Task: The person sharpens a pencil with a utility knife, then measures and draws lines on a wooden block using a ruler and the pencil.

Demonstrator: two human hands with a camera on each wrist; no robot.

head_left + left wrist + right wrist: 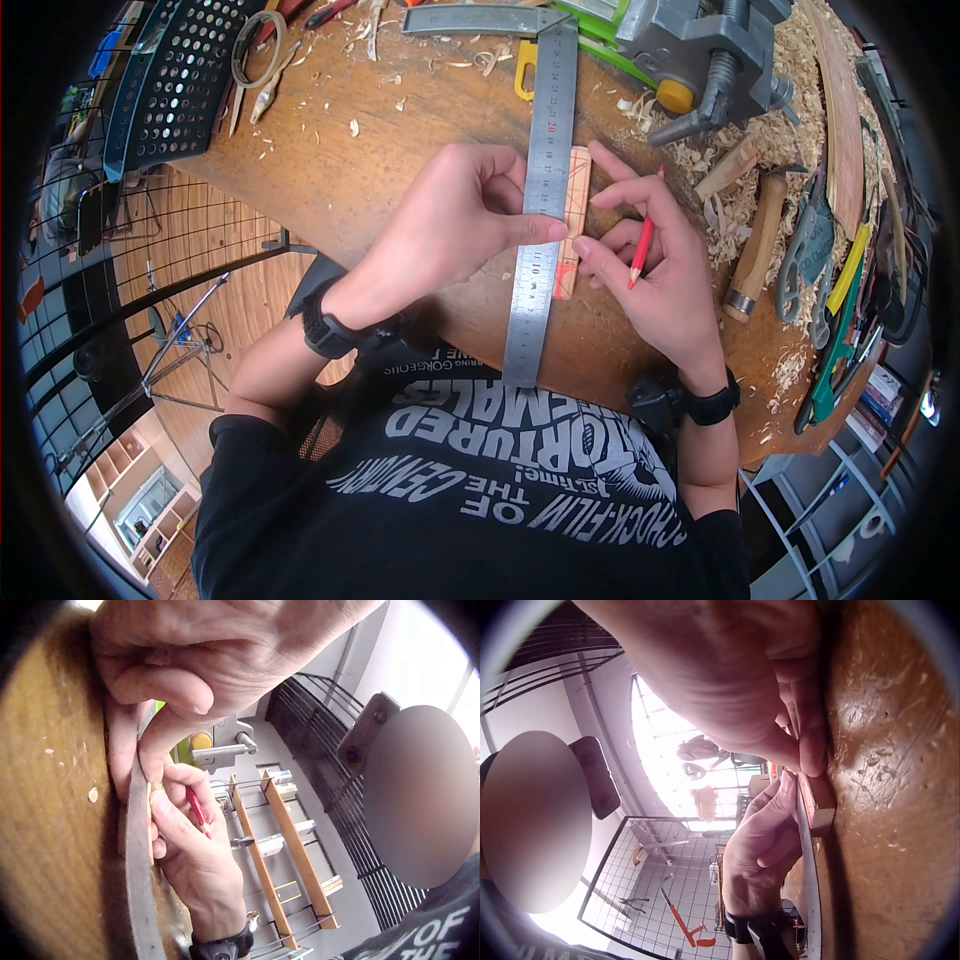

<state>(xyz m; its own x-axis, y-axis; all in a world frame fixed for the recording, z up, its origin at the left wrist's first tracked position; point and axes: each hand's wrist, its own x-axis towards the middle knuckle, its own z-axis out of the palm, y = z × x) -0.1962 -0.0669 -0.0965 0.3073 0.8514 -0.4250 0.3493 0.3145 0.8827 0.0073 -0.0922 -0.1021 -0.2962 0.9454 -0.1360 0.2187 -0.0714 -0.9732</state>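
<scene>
A steel try square's ruler blade (528, 330) lies lengthwise across the table, its near end over the table edge by the shirt. Along its right side sits a small wooden strip (577, 185) with red and dark pencil lines. My left hand (425, 225) grips the blade, thumb across it toward the strip and fingers at its left edge. The right hand (665, 275) holds a red pencil (643, 243) tucked between its fingers, point toward me. Its thumb and fingertips rest at the strip's right side. In the right wrist view, the strip's end (823, 816) shows beside the blade.
A metal vise (700, 50) stands at the far right among wood shavings (740, 215). A wooden-handled tool (758, 245) and several hand tools line the table's right side. A perforated dark basket (180, 90) and a tape roll (258, 50) are at the far left.
</scene>
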